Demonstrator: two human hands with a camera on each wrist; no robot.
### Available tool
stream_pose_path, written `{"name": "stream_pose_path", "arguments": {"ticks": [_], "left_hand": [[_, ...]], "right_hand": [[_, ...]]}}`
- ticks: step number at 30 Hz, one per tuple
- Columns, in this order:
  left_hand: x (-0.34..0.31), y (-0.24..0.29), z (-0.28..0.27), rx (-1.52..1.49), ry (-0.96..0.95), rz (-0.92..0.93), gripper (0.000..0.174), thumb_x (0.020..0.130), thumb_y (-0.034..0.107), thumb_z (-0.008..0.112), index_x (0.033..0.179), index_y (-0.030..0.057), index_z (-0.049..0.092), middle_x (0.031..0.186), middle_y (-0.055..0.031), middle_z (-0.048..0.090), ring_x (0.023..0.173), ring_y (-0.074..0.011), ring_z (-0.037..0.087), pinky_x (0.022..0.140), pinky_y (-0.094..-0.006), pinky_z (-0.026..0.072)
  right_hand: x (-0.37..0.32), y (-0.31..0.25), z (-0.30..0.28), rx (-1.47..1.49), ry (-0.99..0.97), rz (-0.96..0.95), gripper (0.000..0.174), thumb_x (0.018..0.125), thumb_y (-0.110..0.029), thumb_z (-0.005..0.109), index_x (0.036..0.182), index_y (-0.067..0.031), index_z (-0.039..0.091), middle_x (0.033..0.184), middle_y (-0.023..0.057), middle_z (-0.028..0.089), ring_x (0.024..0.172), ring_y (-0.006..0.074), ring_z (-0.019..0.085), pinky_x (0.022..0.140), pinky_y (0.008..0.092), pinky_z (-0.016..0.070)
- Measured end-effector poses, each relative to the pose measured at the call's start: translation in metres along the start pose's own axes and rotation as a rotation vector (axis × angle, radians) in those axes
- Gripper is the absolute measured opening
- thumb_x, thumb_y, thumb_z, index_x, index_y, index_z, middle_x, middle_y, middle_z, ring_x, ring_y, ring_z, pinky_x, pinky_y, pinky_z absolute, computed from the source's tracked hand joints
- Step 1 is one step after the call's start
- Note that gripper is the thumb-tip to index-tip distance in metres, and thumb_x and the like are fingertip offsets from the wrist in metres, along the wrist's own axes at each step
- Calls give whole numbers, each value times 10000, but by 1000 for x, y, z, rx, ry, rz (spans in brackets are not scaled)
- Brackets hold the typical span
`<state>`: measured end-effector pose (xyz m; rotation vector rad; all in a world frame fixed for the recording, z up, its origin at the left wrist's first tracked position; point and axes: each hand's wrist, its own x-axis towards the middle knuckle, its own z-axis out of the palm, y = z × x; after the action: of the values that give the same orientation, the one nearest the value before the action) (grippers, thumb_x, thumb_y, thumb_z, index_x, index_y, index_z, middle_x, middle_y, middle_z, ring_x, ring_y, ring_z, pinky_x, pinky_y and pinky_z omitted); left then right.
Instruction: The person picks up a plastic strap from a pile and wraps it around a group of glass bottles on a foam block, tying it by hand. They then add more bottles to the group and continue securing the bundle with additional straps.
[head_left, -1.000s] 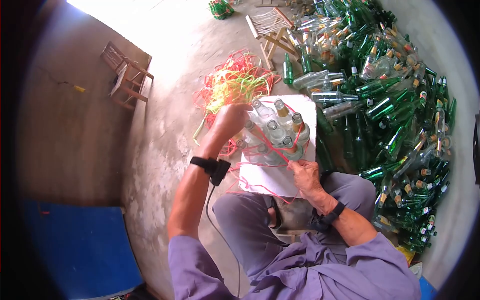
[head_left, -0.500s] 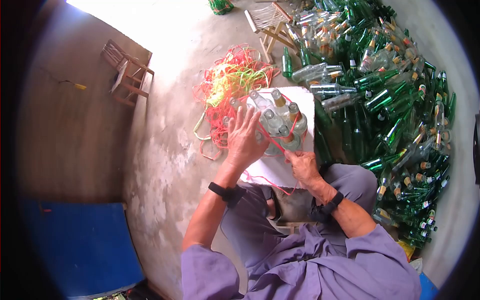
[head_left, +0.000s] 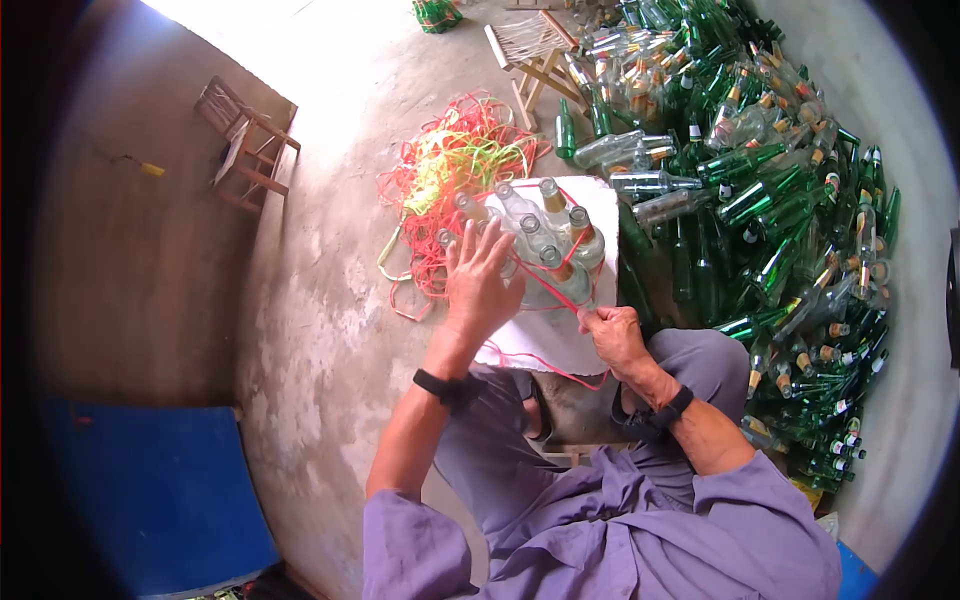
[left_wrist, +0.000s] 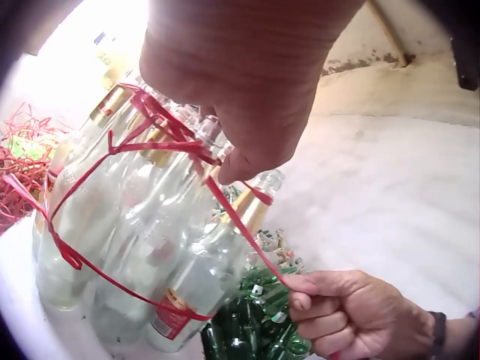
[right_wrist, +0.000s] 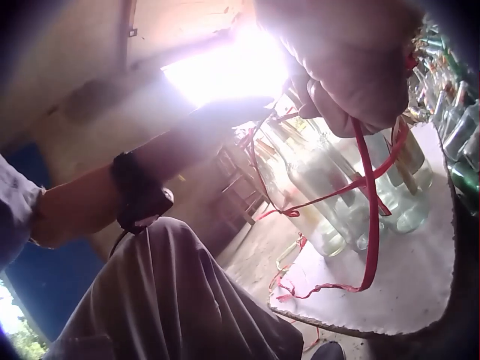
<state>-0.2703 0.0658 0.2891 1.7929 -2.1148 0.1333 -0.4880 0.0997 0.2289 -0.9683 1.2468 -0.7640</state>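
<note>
Several clear glass bottles (head_left: 531, 232) stand upright in a tight cluster on a white board (head_left: 560, 345) in front of the knees. Red plastic strapping (left_wrist: 124, 289) circles their bodies and crosses over near their necks. My left hand (head_left: 483, 285) lies over the near left side of the cluster, fingers extended and spread beside the bottle necks. In the left wrist view its thumb is close to the crossing straps. My right hand (head_left: 615, 338), at the near right corner of the cluster, pinches a strand of the red strapping (left_wrist: 244, 229), which runs taut to the bottles.
A tangled heap of red and yellow-green strapping (head_left: 455, 150) lies on the floor beyond the board. Green and clear bottles (head_left: 745, 185) are piled along the right wall. A folding stool (head_left: 535, 60) stands ahead, a wooden chair (head_left: 250, 145) at the left wall.
My left hand has come back from the far left side of the bottles toward me, its fingers now spread. The right hand keeps its pinch on the strapping.
</note>
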Motion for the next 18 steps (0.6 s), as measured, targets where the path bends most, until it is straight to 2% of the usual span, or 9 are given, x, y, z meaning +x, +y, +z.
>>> {"name": "stream_pose_path", "arguments": {"ticks": [2, 3, 4, 6, 10, 12, 13, 16, 18], "left_hand": [[-12, 13, -10, -45, 135, 29, 467, 698, 176, 716, 1147, 106, 607, 1343, -111, 531, 1375, -358, 353, 1093, -510, 271], [-17, 21, -19, -21, 148, 66, 458, 692, 166, 717, 1130, 90, 607, 1298, -116, 548, 1370, -346, 354, 1086, -519, 266], [-24, 27, -21, -35, 177, 99, 451, 695, 148, 715, 1126, 70, 605, 1267, -118, 561, 1286, -343, 442, 1050, -508, 311], [-41, 35, -16, -212, 108, 103, 424, 718, 108, 701, 1125, 44, 601, 1223, -130, 575, 1150, -341, 531, 981, -470, 393], [-54, 57, 10, -464, 16, 123, 397, 727, 39, 697, 1113, 23, 605, 1196, -152, 596, 1051, -353, 587, 889, -424, 470], [-54, 60, 22, -494, -11, 177, 348, 760, 13, 667, 1099, 0, 589, 1166, -177, 591, 993, -371, 592, 819, -425, 491], [-53, 63, 25, -534, 35, 169, 260, 771, -9, 646, 1026, -4, 597, 1073, -171, 614, 920, -358, 605, 767, -415, 497], [-51, 58, 30, -554, 12, 201, 186, 762, -36, 625, 944, -8, 600, 972, -160, 630, 844, -345, 609, 722, -409, 499], [-51, 59, 33, -561, 57, 209, 165, 750, -44, 612, 912, -11, 596, 928, -154, 630, 817, -344, 607, 708, -411, 499]], "right_hand": [[4, 7, -1, -14, 1, -36, 338, 901, -245, 648, 644, -27, 639, 557, -60, 486, 526, 30, 384, 465, 254, 287], [5, 9, -2, -22, 4, -67, 332, 902, -243, 649, 650, -27, 643, 558, -59, 487, 524, 31, 384, 462, 256, 288], [4, 6, -3, -22, 3, -66, 332, 902, -243, 649, 650, -27, 643, 558, -59, 487, 524, 31, 384, 462, 256, 288], [-1, -1, -4, 14, -30, -23, 316, 903, -234, 647, 668, -24, 656, 559, -61, 486, 518, 32, 382, 459, 255, 293], [-3, -5, -4, 44, -60, -31, 314, 909, -232, 640, 681, -16, 661, 555, -64, 478, 506, 31, 373, 450, 252, 293], [-3, -8, -5, 90, -98, 15, 284, 929, -187, 611, 698, -21, 617, 500, -77, 405, 387, 14, 296, 362, 226, 195], [-2, -8, -7, 84, -97, 12, 284, 929, -187, 611, 698, -21, 617, 500, -77, 405, 387, 14, 296, 362, 226, 195], [-1, -11, -13, 20, -140, -11, 289, 933, -196, 604, 701, -27, 630, 505, -70, 423, 389, 19, 320, 368, 224, 213], [0, -18, -15, -152, -119, -48, 323, 944, -211, 594, 695, -7, 630, 517, -68, 447, 438, 21, 371, 393, 236, 268]]}}
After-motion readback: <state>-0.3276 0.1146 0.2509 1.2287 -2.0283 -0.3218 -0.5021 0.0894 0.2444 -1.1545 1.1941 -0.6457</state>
